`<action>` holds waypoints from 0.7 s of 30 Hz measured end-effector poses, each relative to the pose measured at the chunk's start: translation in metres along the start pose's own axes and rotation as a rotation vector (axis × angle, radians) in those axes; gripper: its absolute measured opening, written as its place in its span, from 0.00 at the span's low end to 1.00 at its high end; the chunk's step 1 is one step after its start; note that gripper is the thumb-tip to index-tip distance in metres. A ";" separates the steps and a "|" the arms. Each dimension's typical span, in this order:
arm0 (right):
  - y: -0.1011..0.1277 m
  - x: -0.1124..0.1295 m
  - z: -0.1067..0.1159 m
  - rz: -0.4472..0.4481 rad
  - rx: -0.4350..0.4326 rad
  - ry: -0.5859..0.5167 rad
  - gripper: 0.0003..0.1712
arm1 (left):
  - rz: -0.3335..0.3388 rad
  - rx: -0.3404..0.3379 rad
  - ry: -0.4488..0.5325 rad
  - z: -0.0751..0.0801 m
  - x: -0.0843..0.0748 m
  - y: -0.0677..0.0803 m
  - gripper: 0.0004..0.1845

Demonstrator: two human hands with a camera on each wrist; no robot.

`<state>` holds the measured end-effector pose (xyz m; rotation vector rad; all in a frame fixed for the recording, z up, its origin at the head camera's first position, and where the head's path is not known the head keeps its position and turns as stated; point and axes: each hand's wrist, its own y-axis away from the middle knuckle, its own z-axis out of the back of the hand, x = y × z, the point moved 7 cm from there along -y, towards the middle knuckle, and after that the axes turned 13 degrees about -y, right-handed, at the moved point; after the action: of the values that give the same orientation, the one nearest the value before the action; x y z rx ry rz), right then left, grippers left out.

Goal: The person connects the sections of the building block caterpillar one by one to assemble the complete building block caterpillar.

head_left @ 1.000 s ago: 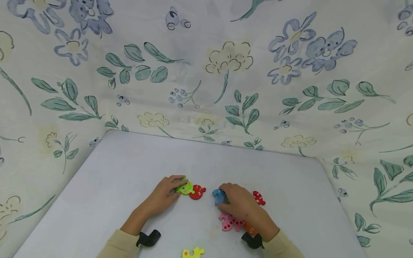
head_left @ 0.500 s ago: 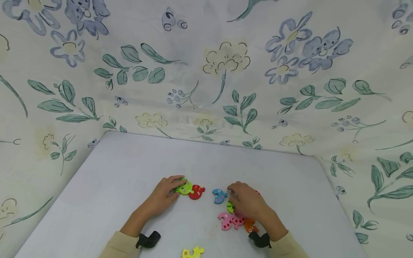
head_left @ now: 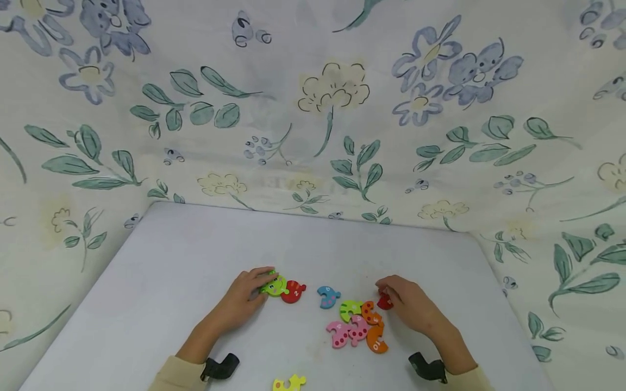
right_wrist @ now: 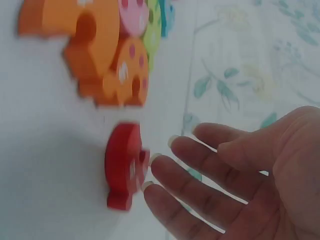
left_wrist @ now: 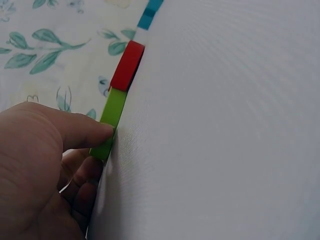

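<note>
Five clustered pieces lie between left hand, pinching a green head, and right hand, loose beside a red piece.

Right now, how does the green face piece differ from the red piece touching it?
The green face piece is green with a drawn face, while the red piece is red with a digit, apparently a 2. The left grip holds the green face piece; no grip holds the red piece. Both lie on the white table.
</note>
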<state>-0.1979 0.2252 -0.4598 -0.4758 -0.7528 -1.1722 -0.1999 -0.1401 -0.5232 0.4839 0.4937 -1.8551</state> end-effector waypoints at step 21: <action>0.017 0.002 -0.039 -0.050 0.064 0.239 0.24 | 0.004 -0.017 -0.002 0.002 -0.003 0.002 0.29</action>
<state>-0.1712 0.2031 -0.4839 -0.2589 -0.5964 -1.2227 -0.1976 -0.1393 -0.5206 0.4711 0.5068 -1.8457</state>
